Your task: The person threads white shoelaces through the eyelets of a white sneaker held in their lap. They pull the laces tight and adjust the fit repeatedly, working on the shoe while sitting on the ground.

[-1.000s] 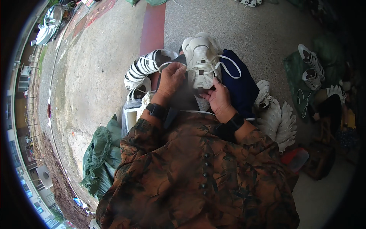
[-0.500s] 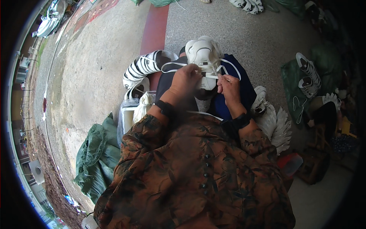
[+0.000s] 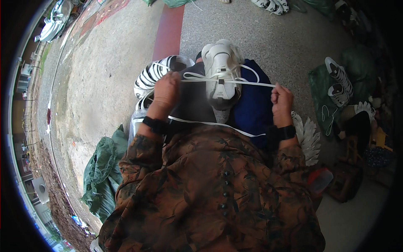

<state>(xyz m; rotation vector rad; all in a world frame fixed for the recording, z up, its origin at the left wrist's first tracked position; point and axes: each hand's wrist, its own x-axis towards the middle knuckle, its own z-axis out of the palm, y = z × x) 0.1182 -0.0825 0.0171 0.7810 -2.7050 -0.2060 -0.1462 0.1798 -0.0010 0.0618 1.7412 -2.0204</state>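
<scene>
Most of the upper view is taken up by the floor point(image 3: 228, 27), and most of the lower view by a brown patterned shirt point(image 3: 197, 180). A green sack point(image 3: 100, 172) is slumped on the left. Across the lap, dark cloth point(image 3: 193, 103) is laid on the left and blue cloth point(image 3: 254, 105) on the right. Beside the dark cloth, black-and-white shoes point(image 3: 149, 77) are lined up in a curved row.

The white shoe point(image 3: 222, 63) is set on the lap, between the dark cloth and the blue. Its toe is pointed away from the body and its opening is turned toward it; the long axis is run nearly straight outward.

The left hand point(image 3: 167, 90) and right hand point(image 3: 282, 100) are held well apart, one on each side of the shoe, with the back of the left turned up. Both are closed on the white lace point(image 3: 254, 83), which is stretched across the shoe, its loops lying to both sides. Half a second ago the hands were held close together over the shoe; since then they have been drawn outward, and the lace has been pulled straight.
</scene>
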